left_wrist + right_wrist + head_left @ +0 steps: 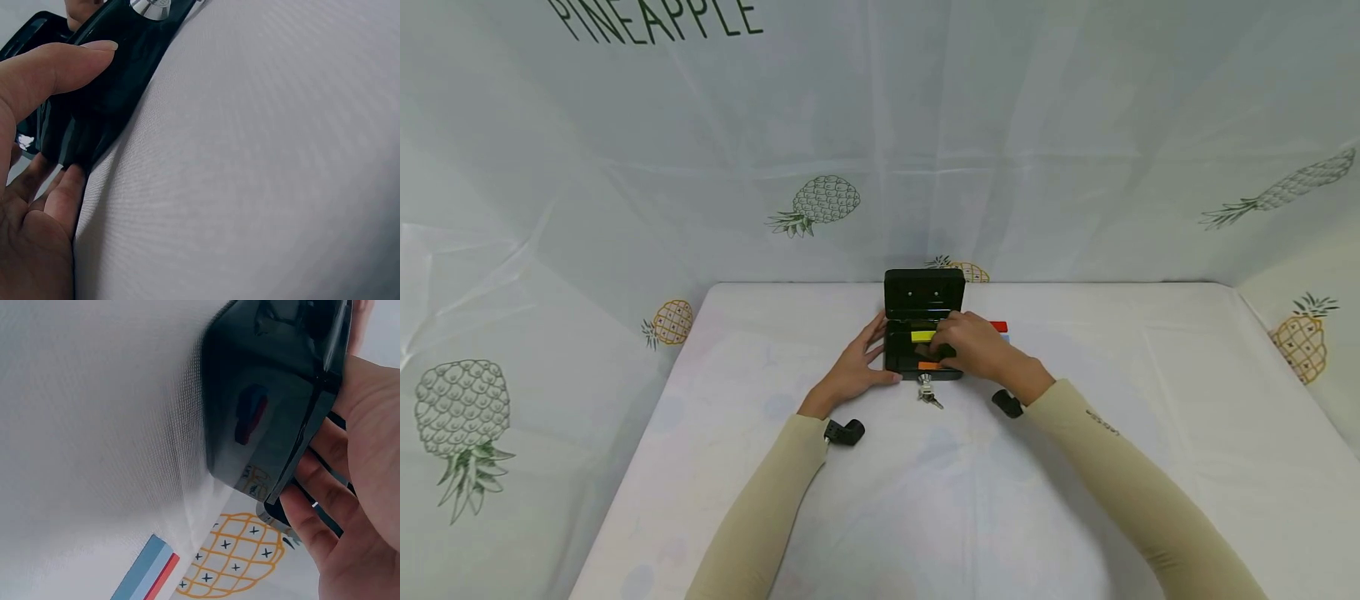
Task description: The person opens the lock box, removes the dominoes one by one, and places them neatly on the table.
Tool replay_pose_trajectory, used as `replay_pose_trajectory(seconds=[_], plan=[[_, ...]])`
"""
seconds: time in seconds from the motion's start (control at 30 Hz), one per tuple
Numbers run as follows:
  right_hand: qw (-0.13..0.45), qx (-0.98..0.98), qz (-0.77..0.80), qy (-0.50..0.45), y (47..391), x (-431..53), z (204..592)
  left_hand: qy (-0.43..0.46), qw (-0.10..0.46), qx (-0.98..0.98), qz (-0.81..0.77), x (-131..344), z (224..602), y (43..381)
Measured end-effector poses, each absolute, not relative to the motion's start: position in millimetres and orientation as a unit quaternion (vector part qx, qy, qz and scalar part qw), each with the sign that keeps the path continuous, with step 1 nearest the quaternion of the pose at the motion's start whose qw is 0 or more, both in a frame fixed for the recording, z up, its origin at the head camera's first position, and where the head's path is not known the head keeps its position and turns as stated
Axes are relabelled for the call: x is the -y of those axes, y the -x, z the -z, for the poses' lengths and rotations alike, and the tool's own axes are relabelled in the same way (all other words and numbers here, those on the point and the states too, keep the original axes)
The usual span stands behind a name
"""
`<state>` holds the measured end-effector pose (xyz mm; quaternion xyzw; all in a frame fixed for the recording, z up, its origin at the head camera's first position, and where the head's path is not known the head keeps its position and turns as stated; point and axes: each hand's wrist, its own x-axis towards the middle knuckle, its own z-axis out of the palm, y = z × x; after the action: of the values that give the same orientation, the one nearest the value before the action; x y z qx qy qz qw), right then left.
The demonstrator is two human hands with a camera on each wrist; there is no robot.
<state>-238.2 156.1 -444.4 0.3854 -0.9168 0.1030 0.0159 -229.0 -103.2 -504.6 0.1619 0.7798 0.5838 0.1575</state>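
A black cash box (pixel 892 354) stands at the far edge of the table with its lid (pixel 924 283) raised. My left hand (pixel 853 371) rests against its left front corner, fingers stretched along the side wall and thumb (pixel 78 65) on the front face. My right hand (pixel 973 346) reaches over the right rim, fingers bent down inside; I cannot tell whether they hold anything. Beside those fingertips, a yellow block (pixel 922 337) and an orange block (pixel 929 365) show in the box. Keys (pixel 927 392) hang from the round silver lock (pixel 152 7) on the front.
Right of the box, partly behind my right hand, lie a red bar (pixel 998 327) and a light blue bar (pixel 142 569). A white cloth covers the table (pixel 880 517). A pineapple-print sheet (pixel 1037 167) hangs just behind the box. Small black cameras (pixel 846 432) sit at both wrists.
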Motion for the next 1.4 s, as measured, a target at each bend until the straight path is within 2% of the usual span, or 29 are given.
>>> replay_pose_trajectory(seconds=[0.43, 0.93, 1.4], plan=[[0.032, 0.910, -0.131, -0.391, 239, -152, 449, -0.163, 0.153, -0.779, -0.585, 103, 504, 228], [-0.009, 0.901, -0.117, -0.418, 246, -151, 449, -0.164, 0.152, -0.778, -0.587, 103, 505, 230], [0.017, 0.900, -0.104, -0.423, 249, -149, 456, -0.167, 0.152, -0.781, -0.583, 104, 505, 229]])
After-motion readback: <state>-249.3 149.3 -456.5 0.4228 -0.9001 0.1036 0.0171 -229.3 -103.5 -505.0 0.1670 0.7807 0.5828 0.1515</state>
